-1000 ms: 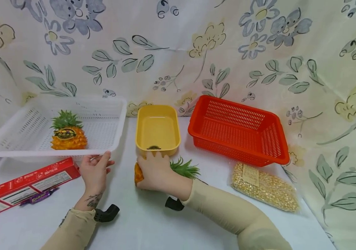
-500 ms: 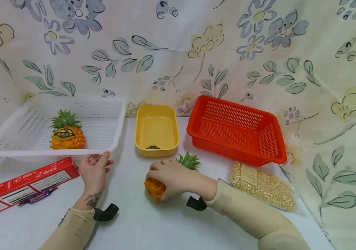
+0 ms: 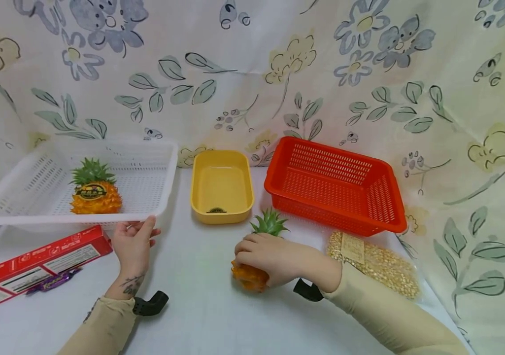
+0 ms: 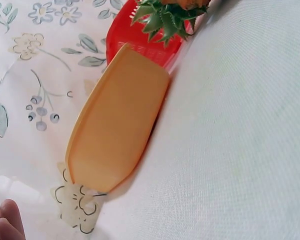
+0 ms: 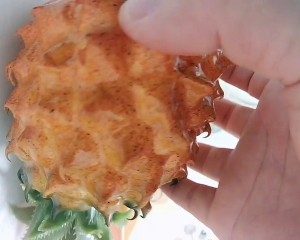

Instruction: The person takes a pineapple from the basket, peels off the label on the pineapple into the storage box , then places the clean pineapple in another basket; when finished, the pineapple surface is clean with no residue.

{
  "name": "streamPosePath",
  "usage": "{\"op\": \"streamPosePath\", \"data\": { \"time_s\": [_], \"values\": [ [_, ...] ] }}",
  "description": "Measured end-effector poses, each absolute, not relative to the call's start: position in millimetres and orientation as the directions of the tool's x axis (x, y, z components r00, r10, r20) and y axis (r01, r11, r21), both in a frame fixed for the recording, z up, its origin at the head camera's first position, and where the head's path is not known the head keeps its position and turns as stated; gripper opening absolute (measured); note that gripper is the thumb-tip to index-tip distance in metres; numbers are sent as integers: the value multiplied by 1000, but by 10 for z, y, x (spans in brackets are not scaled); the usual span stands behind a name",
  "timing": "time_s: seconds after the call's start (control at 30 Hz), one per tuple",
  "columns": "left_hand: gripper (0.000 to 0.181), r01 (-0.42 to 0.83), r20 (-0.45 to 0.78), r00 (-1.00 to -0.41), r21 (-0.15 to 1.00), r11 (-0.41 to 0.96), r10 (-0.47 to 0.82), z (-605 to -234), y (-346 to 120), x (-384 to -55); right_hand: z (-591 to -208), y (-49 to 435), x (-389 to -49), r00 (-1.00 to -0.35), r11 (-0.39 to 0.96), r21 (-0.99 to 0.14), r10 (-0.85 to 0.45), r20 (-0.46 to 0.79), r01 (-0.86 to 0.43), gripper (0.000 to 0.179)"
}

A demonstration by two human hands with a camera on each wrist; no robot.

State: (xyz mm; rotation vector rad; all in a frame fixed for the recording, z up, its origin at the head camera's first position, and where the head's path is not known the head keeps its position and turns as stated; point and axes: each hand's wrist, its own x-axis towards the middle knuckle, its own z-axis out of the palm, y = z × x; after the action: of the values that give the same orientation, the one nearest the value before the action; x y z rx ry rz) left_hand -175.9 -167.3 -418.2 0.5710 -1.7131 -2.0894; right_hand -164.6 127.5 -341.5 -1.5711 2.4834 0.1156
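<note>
In the head view, my right hand point(image 3: 276, 259) grips a small orange pineapple point(image 3: 251, 277) with a green crown, on or just over the white tablecloth in front of the red basket point(image 3: 336, 219). The right wrist view shows my thumb across the pineapple's spiky skin point(image 5: 105, 120) and fingers round its far side. My left hand point(image 3: 132, 246) holds the front rim of the white basket point(image 3: 79, 218) near its right corner, thumb at the rim and fingers curled below. Inside that basket sits another pineapple point(image 3: 97, 197) bearing a dark label.
A yellow tub point(image 3: 222, 217) stands between the two baskets. Before the red basket lies a bag of corn kernels point(image 3: 381, 264). On the left are a long red box point(image 3: 44, 261) and a purple-wrapped candy point(image 3: 52, 282). Floral cloth point(image 3: 252, 74) hangs behind.
My right hand has moved right and toward me with the pineapple, from in front of the yellow tub to before the red basket. The left hand stays at the white basket's rim.
</note>
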Motion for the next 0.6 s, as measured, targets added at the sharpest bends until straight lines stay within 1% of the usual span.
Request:
{"op": "streamPosePath", "data": {
  "time_s": [0.13, 0.2, 0.27, 0.33, 0.4, 0.47, 0.53, 0.6],
  "values": [
    [31, 30, -74, -846, 982, -186, -528, -4187, -1673, -1750, -3397, 1312, -1616, -425, 443, -53, -882, -205, -895, 56],
    [30, 23, -79, -847, 982, -186, -525, -4190, -1672, -1744, -3402, 1312, -1602, -464, 487, -84, -863, -198, -869, 56],
    [30, 21, -83, -850, 981, -191, -521, -4191, -1672, -1742, -3405, 1300, -1584, -534, 557, -109, -826, -180, -824, 56],
    [30, 15, -83, -851, 983, -183, -519, -4193, -1671, -1739, -3394, 1270, -1557, -636, 653, -134, -757, -148, -746, 62],
    [29, 16, -83, -851, 983, -184, -518, -4192, -1671, -1738, -3383, 1234, -1527, -743, 752, -141, -659, -117, -644, 71],
    [29, 16, -83, -851, 983, -184, -519, -4189, -1671, -1737, -3378, 1198, -1504, -828, 832, -143, -552, -97, -537, 84],
    [29, 15, -84, -851, 983, -184, -519, -4185, -1673, -1737, -3386, 1160, -1492, -882, 883, -151, -461, -99, -445, 94],
    [31, 18, -85, -851, 982, -190, -518, -4181, -1675, -1738, -3419, 1130, -1492, -908, 912, -155, -400, -122, -381, 102]
  ]
}}
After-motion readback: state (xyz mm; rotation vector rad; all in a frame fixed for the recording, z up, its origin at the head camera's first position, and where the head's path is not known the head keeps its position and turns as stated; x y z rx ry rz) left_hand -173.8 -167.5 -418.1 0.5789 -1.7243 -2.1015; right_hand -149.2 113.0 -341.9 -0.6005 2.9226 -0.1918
